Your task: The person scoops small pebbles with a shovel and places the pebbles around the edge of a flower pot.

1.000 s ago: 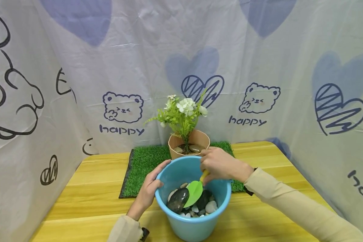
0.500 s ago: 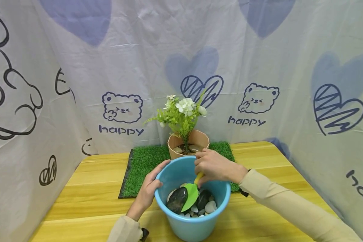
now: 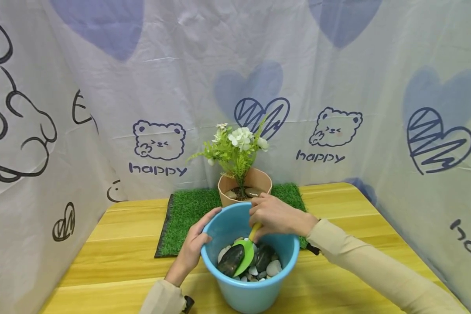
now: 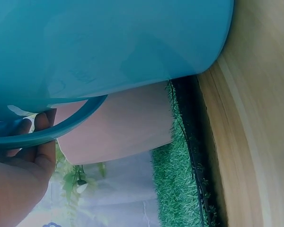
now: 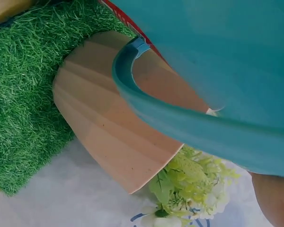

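A light blue bucket [image 3: 251, 296] stands on the table with several stones and pebbles inside. My left hand [image 3: 194, 244] grips its left rim, thumb inside; in the left wrist view those fingers [image 4: 45, 153] lie around the bucket's handle [image 4: 71, 123]. With my right hand [image 3: 276, 213] I hold a small trowel by its yellow handle, over the bucket's far right side. The trowel's green blade [image 3: 246, 257] points down into the bucket against a large, shiny dark stone [image 3: 230, 261]. Part of the blade's edge is hidden by this stone. Another dark stone [image 3: 264, 258] lies to the right.
Right behind the bucket, a peach flowerpot [image 3: 226, 200] with a white-flowered plant [image 3: 237, 146] and a few stones stands on a green turf mat [image 3: 188, 218]. The wooden table [image 3: 117, 257] is enclosed by printed white cloth [image 3: 204, 65] at the back and sides.
My right hand and the trowel have moved left, and the blade has slid lower beside and under the large dark stone. The left hand keeps its grip on the rim.
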`<action>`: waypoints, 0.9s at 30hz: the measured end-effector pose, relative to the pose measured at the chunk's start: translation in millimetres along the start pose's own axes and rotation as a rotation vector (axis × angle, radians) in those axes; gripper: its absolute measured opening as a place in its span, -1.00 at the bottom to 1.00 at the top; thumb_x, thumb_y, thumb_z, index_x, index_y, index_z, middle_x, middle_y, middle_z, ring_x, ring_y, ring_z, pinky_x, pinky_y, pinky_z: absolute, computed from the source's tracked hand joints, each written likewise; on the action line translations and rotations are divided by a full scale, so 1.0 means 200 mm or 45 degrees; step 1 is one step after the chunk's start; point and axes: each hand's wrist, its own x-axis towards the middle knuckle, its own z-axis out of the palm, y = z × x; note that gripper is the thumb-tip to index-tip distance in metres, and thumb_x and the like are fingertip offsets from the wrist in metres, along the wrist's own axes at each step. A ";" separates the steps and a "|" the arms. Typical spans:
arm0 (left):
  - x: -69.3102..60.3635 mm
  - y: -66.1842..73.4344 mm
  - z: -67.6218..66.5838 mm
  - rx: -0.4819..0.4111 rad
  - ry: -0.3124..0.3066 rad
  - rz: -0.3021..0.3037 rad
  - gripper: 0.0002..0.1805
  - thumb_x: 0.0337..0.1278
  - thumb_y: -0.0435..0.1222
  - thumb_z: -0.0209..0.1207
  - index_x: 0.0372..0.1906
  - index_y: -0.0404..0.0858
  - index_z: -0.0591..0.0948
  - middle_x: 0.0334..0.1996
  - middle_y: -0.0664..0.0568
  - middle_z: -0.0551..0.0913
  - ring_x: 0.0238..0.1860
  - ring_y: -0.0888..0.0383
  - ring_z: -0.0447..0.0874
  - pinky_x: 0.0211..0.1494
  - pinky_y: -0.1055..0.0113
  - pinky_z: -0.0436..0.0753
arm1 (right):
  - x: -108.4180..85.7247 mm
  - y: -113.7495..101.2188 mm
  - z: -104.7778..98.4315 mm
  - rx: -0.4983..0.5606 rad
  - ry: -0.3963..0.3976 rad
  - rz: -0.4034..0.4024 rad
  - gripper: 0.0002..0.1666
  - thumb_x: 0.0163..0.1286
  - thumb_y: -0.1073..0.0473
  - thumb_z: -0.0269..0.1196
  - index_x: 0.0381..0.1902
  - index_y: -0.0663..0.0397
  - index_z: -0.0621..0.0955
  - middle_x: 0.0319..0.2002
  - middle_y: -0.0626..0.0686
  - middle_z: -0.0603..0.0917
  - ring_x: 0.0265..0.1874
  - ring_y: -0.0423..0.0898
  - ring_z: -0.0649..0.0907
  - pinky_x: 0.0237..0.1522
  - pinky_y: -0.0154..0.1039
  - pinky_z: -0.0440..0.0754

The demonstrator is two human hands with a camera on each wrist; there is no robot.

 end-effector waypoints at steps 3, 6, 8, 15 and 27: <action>0.00 0.00 0.00 0.007 0.001 0.006 -0.18 -0.05 -0.44 -0.18 0.50 -0.17 0.24 0.38 -0.21 0.37 0.23 -0.25 0.51 0.05 0.11 0.66 | 0.00 0.01 0.00 0.027 0.018 0.018 -0.69 -0.05 -0.30 0.40 -0.51 -0.28 0.74 -0.48 -0.28 0.62 -0.44 -0.24 0.33 -0.29 -0.32 0.17; 0.00 0.00 0.00 0.012 0.012 0.006 -0.18 -0.07 -0.43 -0.18 0.49 -0.17 0.25 0.39 -0.19 0.38 0.23 -0.23 0.51 0.06 0.20 0.65 | -0.01 0.03 0.00 0.047 0.046 0.043 -0.68 -0.05 -0.34 0.38 -0.51 -0.31 0.73 -0.50 -0.30 0.60 -0.41 -0.25 0.35 -0.29 -0.33 0.19; 0.00 0.00 0.00 0.011 0.015 0.001 -0.18 -0.06 -0.43 -0.18 0.49 -0.16 0.25 0.39 -0.18 0.37 0.24 -0.22 0.51 0.08 0.24 0.63 | -0.01 0.04 -0.01 0.063 0.063 0.061 -0.67 -0.05 -0.35 0.37 -0.52 -0.32 0.72 -0.51 -0.30 0.59 -0.40 -0.25 0.36 -0.30 -0.33 0.20; -0.01 0.00 0.00 0.015 0.018 -0.010 -0.18 -0.06 -0.44 -0.18 0.49 -0.11 0.26 0.40 -0.16 0.37 0.27 -0.19 0.49 0.15 0.28 0.58 | -0.02 0.07 -0.02 0.133 0.102 0.128 -0.69 -0.05 -0.30 0.41 -0.50 -0.28 0.72 -0.51 -0.29 0.59 -0.41 -0.24 0.29 -0.30 -0.32 0.15; -0.01 0.00 0.01 0.064 0.061 -0.028 -0.18 -0.07 -0.42 -0.21 0.48 -0.11 0.28 0.40 -0.11 0.37 0.31 -0.14 0.45 0.22 0.29 0.51 | -0.06 0.09 -0.06 0.172 0.159 0.244 -0.66 -0.02 -0.28 0.43 -0.38 -0.25 0.78 -0.49 -0.30 0.61 -0.42 -0.25 0.26 -0.30 -0.32 0.17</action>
